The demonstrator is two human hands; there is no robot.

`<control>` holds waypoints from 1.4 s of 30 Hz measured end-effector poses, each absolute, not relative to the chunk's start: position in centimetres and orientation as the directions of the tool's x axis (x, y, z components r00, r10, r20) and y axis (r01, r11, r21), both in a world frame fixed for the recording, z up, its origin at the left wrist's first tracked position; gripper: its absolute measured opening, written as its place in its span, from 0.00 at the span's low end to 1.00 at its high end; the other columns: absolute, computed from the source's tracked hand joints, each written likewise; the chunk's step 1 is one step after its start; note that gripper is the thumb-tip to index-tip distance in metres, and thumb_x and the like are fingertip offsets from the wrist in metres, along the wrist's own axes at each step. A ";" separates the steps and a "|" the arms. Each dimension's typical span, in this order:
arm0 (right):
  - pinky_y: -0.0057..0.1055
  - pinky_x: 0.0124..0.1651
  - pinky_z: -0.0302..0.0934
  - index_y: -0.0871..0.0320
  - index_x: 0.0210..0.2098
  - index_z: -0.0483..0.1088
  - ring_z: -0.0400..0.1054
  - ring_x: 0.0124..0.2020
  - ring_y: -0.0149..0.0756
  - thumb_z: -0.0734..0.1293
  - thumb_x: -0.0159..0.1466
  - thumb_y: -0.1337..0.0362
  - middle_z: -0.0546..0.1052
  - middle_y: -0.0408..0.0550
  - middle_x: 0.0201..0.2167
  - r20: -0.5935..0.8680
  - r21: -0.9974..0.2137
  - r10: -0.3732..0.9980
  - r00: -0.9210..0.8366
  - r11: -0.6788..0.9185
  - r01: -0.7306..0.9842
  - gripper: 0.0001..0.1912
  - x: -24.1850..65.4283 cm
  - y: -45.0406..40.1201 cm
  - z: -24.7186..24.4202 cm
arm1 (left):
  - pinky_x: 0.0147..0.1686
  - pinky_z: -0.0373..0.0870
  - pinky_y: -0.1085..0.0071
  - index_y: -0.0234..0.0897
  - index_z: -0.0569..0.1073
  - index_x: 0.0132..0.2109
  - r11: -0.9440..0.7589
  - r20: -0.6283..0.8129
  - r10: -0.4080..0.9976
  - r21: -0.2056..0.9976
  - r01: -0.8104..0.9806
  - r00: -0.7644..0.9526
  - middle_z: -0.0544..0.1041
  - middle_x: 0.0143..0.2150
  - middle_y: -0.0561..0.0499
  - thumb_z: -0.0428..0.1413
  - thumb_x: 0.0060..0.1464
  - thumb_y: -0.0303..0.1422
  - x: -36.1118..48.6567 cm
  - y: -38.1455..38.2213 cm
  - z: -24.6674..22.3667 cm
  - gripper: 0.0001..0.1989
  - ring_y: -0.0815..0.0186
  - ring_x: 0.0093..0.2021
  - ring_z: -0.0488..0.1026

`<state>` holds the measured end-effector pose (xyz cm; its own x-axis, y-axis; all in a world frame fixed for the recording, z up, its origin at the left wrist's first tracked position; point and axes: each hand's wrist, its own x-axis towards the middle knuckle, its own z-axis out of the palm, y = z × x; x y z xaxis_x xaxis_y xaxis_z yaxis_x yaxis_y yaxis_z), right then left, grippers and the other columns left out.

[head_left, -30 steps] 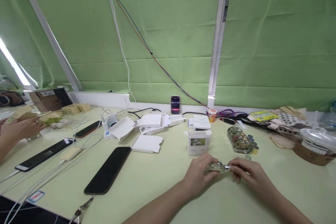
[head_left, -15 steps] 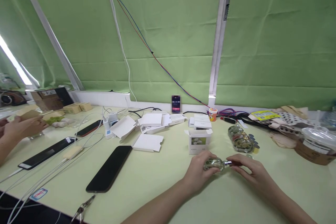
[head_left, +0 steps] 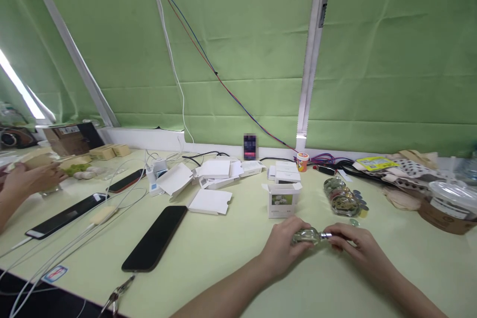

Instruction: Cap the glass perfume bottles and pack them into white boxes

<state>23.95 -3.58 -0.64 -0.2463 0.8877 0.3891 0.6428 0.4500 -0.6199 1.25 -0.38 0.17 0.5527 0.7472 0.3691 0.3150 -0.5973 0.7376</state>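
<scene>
One glass bottle (head_left: 310,236) is gripped in the left hand (head_left: 283,244), its silvery neck (head_left: 325,235) pinched by the right hand (head_left: 352,242); uneven pulling could drop it.

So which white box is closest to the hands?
The upright box with the flower picture, just beyond the left hand. The other white boxes lie farther away.

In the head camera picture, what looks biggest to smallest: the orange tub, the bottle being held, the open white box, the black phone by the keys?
1. Black phone
2. Open white box
3. Held bottle, partly hidden by the left hand
4. Orange tub
</scene>
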 end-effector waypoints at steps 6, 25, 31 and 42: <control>0.28 0.28 0.64 0.53 0.34 0.75 0.70 0.22 0.34 0.60 0.67 0.56 0.76 0.42 0.22 0.393 -0.619 0.885 -0.249 0.455 0.640 0.14 23.6 -3.7 -0.6 | 0.42 0.66 0.72 0.40 0.75 0.46 -0.608 0.374 0.738 0.731 0.311 0.562 0.77 0.41 0.50 0.62 0.53 0.33 1.2 -0.4 0.1 0.12 0.63 0.42 0.73; 0.29 0.34 0.68 0.53 0.40 0.73 0.75 0.30 0.37 0.60 0.68 0.56 0.80 0.46 0.33 0.450 -0.586 0.860 -0.240 0.487 0.648 0.12 24.2 -3.3 -1.2 | 0.43 0.66 0.71 0.39 0.75 0.43 -0.514 0.345 0.802 0.815 0.269 0.488 0.77 0.41 0.51 0.64 0.48 0.29 1.5 -0.3 0.2 0.14 0.62 0.43 0.72; 0.28 0.30 0.66 0.53 0.38 0.74 0.74 0.25 0.35 0.60 0.68 0.57 0.79 0.43 0.27 0.438 -0.599 0.865 -0.243 0.483 0.639 0.12 24.1 -3.4 -1.0 | 0.43 0.66 0.72 0.39 0.75 0.44 -0.526 0.348 0.796 0.802 0.281 0.495 0.77 0.41 0.51 0.65 0.48 0.28 1.6 -0.3 0.1 0.14 0.62 0.43 0.73; 0.26 0.30 0.64 0.54 0.38 0.74 0.72 0.23 0.33 0.60 0.67 0.57 0.77 0.42 0.24 0.439 -0.609 0.865 -0.241 0.484 0.628 0.13 24.1 -3.3 -1.1 | 0.42 0.66 0.73 0.39 0.75 0.44 -0.562 0.372 0.778 0.772 0.296 0.507 0.77 0.41 0.51 0.65 0.48 0.29 1.4 -0.2 0.0 0.14 0.63 0.42 0.73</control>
